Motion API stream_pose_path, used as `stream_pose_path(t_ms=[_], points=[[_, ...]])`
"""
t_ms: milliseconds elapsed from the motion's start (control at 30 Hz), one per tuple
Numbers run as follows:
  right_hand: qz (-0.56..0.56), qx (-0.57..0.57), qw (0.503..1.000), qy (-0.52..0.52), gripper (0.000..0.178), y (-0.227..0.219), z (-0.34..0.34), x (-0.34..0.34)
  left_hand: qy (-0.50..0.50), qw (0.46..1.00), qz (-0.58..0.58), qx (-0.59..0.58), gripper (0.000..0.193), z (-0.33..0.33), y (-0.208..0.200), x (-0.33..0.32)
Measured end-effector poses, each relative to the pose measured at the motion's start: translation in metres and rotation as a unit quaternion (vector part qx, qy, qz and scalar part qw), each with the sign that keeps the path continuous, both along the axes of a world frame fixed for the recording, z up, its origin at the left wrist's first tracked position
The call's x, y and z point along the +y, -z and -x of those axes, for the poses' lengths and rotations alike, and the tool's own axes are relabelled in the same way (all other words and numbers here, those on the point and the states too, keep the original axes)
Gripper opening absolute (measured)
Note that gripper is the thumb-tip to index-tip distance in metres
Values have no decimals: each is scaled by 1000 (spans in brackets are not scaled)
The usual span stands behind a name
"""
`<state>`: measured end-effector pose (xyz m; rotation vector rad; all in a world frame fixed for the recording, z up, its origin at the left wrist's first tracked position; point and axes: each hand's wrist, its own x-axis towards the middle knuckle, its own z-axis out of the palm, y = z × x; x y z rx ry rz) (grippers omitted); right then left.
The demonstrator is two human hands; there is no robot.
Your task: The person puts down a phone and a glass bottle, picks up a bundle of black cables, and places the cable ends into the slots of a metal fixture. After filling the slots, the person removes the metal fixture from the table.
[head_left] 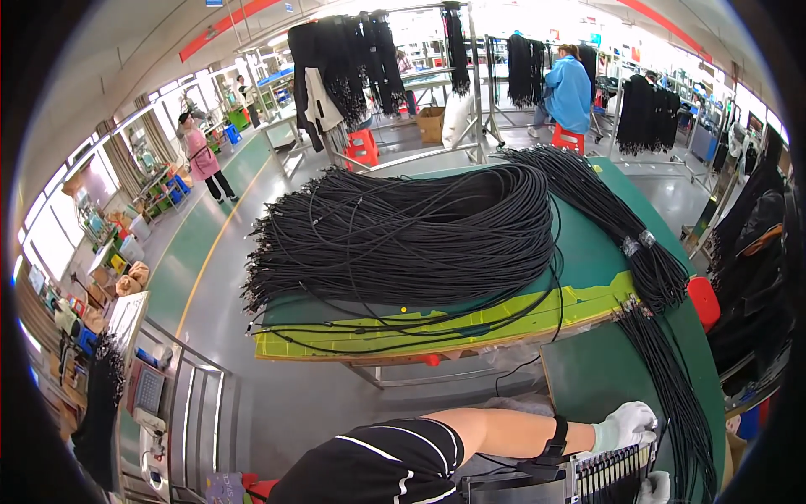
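My left hand (625, 427), in a white glove, reaches in over the right side of the lower work surface. Its fingers are curled together at the top end of a slotted rack (611, 472) with a row of pale, narrow pieces; anything between the fingertips is hidden. My right hand (655, 489), also gloved, shows only in part at the rack's lower right, its fingers largely cut off by the lower edge. Just right of both hands runs a bundle of black cables (663, 370) with metal-tipped ends. A black strap (552, 445) circles my left wrist.
A large coiled heap of black cables (403, 235) covers the green table (588, 252) ahead. Another tied cable bundle (617, 210) lies at its right. Red stools (363, 148), hanging cable racks (353, 63) and people stand beyond. A side bench (134, 336) is at left.
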<state>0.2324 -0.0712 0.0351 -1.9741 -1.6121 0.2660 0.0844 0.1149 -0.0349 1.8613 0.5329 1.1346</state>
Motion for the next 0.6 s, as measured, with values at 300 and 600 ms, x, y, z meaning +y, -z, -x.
stream_pose_path(t_ms=[300, 600], points=[[-1, 6, 1000, -1, 21, 10, 0, 16, 20, 996, -75, -40, 19, 2, 2, 3], [-21, 34, 998, 43, 31, 18, 30, 56, 23, 992, -99, -80, 21, 4, -6, 0]])
